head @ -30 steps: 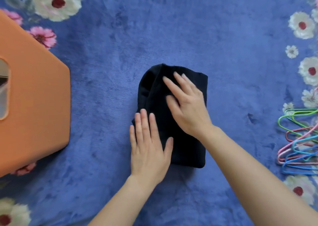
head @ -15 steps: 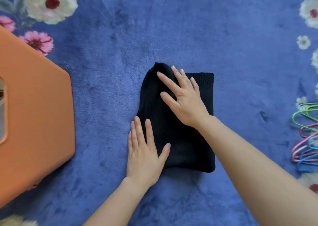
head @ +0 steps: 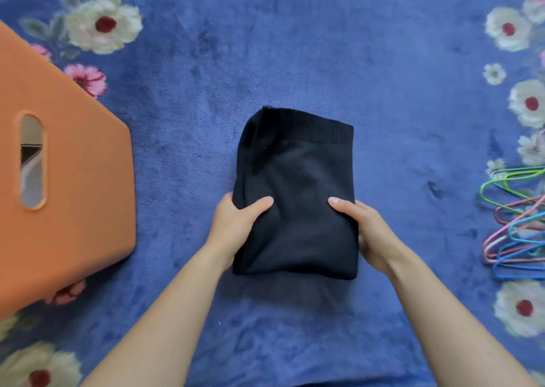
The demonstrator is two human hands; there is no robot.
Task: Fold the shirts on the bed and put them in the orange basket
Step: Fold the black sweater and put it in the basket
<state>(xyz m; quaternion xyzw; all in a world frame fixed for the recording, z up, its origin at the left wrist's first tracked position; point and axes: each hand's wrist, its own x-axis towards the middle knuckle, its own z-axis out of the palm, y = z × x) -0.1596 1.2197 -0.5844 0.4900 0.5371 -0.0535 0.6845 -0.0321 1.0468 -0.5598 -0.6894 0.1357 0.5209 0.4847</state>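
bedspread (head: 295, 47): blue plush, white and pink flowers | hangers (head: 519, 227): right edge

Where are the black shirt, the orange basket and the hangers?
shirt (head: 298, 186), head view, middle of the folded cloth
basket (head: 85, 186), head view, side wall
hangers (head: 522, 239), head view, bunched wires

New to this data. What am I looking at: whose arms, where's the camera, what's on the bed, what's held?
No machine here: these are a person's two bare arms. The single picture comes from a camera worn on their head, looking forward and down, so the arms enter from the bottom edge. The surface is a blue flowered blanket. In the middle is a folded black shirt. The left hand grips its left edge and the right hand grips its right edge, thumbs on top. An orange basket stands to the left, and a bunch of coloured hangers lies at the right.
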